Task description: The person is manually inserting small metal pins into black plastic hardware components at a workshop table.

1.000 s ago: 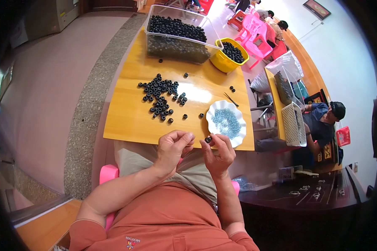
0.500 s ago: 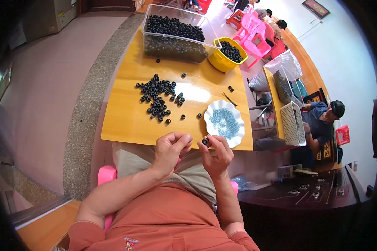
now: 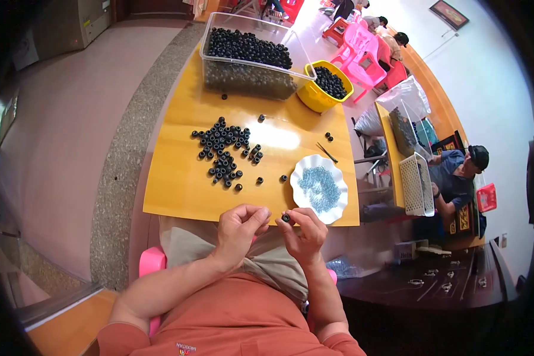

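Note:
Just off the table's near edge, my right hand (image 3: 304,237) pinches a small black ring-shaped part (image 3: 286,218) between thumb and fingers, its round opening showing. My left hand (image 3: 237,234) is close beside it on the left, thumb and fingertips pressed together; whatever they hold is too small to make out. A white plate with a wavy rim (image 3: 343,204) lies near the table's right corner and holds many tiny clear bluish pieces (image 3: 319,187). Loose black parts (image 3: 222,139) like the held one form a pile left of the plate, with several lying singly.
On the wooden table (image 3: 172,190), dark tweezers (image 3: 327,152) lie beyond the plate. A clear bin (image 3: 249,83) and a yellow basin (image 3: 317,98), both full of black parts, stand at the far end. To the right, a person (image 3: 457,178) sits by a white perforated basket (image 3: 418,187).
The view has tipped a little, so the table sits lower in it. My right hand has brought the black part slightly nearer my left fingertips. Both pinches stay closed.

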The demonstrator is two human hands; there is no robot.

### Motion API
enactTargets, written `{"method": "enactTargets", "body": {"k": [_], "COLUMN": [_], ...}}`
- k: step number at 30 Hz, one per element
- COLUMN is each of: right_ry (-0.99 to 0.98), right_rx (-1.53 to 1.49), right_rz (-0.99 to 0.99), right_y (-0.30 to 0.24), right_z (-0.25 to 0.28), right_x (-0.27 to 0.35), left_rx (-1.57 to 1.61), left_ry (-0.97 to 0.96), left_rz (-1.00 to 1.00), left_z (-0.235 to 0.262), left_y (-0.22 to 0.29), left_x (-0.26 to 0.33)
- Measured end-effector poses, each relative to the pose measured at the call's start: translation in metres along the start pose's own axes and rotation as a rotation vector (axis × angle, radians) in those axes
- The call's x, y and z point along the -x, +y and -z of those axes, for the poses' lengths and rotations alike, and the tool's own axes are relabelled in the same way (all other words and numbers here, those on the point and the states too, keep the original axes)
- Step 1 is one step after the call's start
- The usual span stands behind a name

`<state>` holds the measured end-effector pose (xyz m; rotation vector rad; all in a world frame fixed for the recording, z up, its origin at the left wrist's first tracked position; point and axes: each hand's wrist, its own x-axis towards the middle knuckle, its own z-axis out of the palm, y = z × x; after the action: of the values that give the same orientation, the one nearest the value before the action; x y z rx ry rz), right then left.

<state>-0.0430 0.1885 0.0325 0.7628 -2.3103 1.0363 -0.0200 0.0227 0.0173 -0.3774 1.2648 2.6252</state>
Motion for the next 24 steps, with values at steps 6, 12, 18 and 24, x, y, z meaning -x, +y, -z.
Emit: {"method": "enactTargets", "body": {"k": [6,12,18,24], "right_ry": [-0.025,-0.185,-0.179,-0.051], "right_rx": [-0.078,-0.13,-0.103,-0.067], "right_rz": [-0.017,-0.167,-0.429,-0.339], "right_y": [0.008,0.03,0.099,0.176], "right_z": [0.003,0.011,0.033,0.053], "right_x": [-0.017,-0.042,-0.097,-0.216], "left_rx": [-0.015,-0.001,-0.1,-0.136], "left_ry": [-0.026,0.002,0.03,0.036], "left_rz": [0.0,0.034,0.008,0.001], "left_z": [0.001,0.004,0.006,0.01], "left_y": [0.0,0.002,-0.005,-0.003], "left_x": [-0.001,-0.003,-0.006,-0.009]}}
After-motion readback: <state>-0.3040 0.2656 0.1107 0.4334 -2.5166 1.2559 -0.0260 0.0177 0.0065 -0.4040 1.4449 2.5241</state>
